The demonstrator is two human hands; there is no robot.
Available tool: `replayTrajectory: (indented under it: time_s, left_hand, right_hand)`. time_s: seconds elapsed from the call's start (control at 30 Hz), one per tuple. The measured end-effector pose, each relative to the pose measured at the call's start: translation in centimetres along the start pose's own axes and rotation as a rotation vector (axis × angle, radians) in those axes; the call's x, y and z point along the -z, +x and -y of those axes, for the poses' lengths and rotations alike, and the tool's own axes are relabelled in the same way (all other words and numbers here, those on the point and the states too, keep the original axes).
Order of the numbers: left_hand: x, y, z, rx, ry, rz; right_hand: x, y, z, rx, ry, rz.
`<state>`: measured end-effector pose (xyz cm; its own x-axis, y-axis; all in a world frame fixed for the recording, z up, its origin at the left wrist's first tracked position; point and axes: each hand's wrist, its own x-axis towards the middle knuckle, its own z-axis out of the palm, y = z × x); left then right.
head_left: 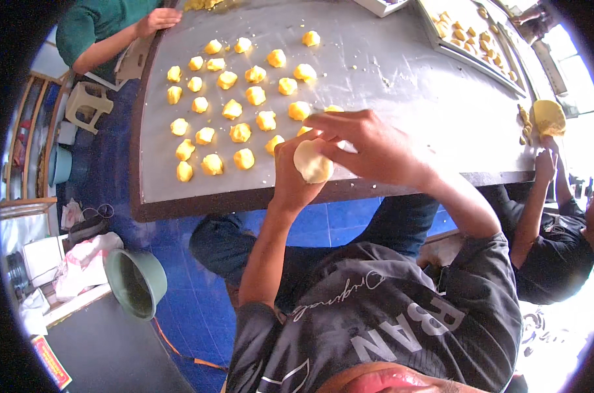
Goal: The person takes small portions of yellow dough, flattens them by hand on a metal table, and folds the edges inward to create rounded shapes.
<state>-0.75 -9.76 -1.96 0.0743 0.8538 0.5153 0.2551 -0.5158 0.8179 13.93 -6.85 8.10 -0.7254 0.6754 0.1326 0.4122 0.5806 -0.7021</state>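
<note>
A flat, round piece of pale dough (314,162) lies in my left hand (293,175), whose fingers are bent around it and partly hidden. My right hand (382,149) reaches over from the right. Its thumb comes to the upper edge of the dough, and its fingers stretch above my left hand, apart from the thumb. Just beyond both hands, many small yellow dough lumps (240,133) are spread in loose rows on the grey table (401,78). A few lumps are partly covered by my hands.
At the far left, a co-worker's hand (158,21) rests by the table edge near yellow dough (202,4). A tray of shaped pieces (434,33) stands far right. Another person's hands (547,164) work there beside a yellow bowl-like item (548,118). A green basin (154,278) is lower left.
</note>
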Motion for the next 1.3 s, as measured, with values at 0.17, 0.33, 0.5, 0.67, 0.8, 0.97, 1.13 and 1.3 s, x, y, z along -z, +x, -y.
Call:
replayTrajectory:
  time_s: [0.17, 0.33, 0.5, 0.67, 0.8, 0.97, 1.13, 1.3]
  left_hand:
    - [0.5, 0.7, 0.0, 0.007, 0.228, -0.017]
    - [-0.1, 1.2, -0.9, 0.048, 0.117, -0.126]
    - [-0.1, 1.0, -0.7, 0.124, 0.033, -0.166]
    - [1.2, 0.3, -0.2, 0.145, 0.121, -0.259]
    - [0.3, 0.4, 0.0, 0.124, 0.042, -0.235]
    - [0.4, -0.5, 0.7, 0.167, -0.116, -0.215]
    - [0.4, -0.5, 0.5, 0.171, -0.031, -0.229]
    - [0.6, -0.3, -0.1, 0.150, 0.072, -0.205]
  right_hand:
    - [0.4, 2.7, -5.3, -0.026, -0.411, -0.266]
    - [3.1, 11.8, -19.4, -0.048, -0.565, -0.596]
    - [2.9, 13.6, -22.2, -0.275, -0.459, -0.240]
    - [1.2, 10.1, -12.4, -0.003, -0.071, -0.310]
    - [-3.3, 1.5, -3.1, 0.230, -0.085, -0.264]
    - [-5.6, 0.1, -1.3, 0.167, -0.471, -0.216]
    - [-6.2, 0.5, -2.1, 0.077, -0.341, -0.391]
    - [-5.8, 0.9, -2.3, -0.114, 0.284, -0.290]
